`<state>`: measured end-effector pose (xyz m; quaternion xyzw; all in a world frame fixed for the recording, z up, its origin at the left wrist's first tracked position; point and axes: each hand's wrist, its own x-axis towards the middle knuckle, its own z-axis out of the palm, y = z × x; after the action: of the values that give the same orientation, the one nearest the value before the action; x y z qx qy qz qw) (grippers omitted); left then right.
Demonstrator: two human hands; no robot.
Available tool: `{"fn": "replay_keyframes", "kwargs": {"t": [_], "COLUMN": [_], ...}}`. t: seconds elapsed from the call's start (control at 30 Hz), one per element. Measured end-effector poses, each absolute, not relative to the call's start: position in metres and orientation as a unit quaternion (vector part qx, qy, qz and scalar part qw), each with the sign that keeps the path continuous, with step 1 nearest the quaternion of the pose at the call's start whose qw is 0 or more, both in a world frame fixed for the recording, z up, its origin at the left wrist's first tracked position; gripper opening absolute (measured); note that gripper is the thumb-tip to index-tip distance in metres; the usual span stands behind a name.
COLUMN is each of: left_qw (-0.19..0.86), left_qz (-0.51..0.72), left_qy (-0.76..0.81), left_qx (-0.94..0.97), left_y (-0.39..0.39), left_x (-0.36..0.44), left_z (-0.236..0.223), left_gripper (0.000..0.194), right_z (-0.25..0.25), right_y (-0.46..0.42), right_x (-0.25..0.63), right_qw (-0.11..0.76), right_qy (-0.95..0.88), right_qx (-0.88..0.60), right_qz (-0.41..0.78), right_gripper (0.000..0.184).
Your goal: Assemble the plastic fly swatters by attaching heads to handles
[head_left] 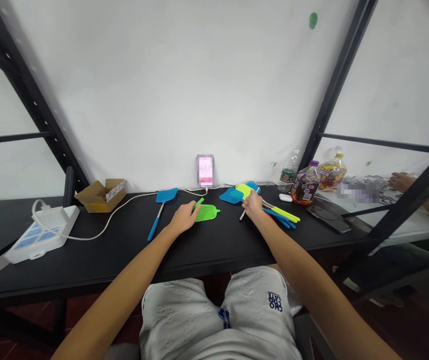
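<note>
My left hand (184,218) is closed at the edge of a green perforated fly swatter head (207,213). A narrow green strip (198,202) sticks up from its fingers. My right hand (254,204) is closed around a thin metal rod (243,215), whose ends show above and below the fist. Beside that hand lie a blue swatter head (230,195) and a yellow-green one (243,189), partly overlapping. Several blue handles (280,218) and yellow-green handles (291,215) fan out to its right. Another blue fly swatter (166,195) lies left of my left hand.
A phone (205,171) leans on the wall, with a white cable. At left are an open cardboard box (101,196) and a white power strip (45,236). At right stand a water bottle (288,172), drink bottles (306,184), a white case (285,197) and a dark phone (329,219).
</note>
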<state>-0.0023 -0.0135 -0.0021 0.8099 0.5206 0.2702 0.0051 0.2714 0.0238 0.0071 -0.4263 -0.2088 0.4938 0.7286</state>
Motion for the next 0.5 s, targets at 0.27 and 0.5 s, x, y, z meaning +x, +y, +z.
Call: {"fn": "replay_keyframes", "kwargs": {"t": [0.27,0.5], "left_qw": [0.005,0.003], "left_qz": [0.259,0.261], "left_qy": [0.529,0.524], "left_qx": [0.808,0.811], "left_y": [-0.0136,-0.0125], "left_x": [-0.0021,-0.0027], "left_z": [-0.0014,-0.0028], "left_gripper": [0.04,0.039], "right_z": [0.0162,0.0149], "right_y": [0.0141,0.0162], "right_x": [0.2638,0.2645], "right_qw": [0.729,0.726], "right_qy": [-0.191,-0.19], "right_qx": [-0.447,-0.451], "right_qz": [0.482,0.484], "right_gripper": [0.035,0.029]}}
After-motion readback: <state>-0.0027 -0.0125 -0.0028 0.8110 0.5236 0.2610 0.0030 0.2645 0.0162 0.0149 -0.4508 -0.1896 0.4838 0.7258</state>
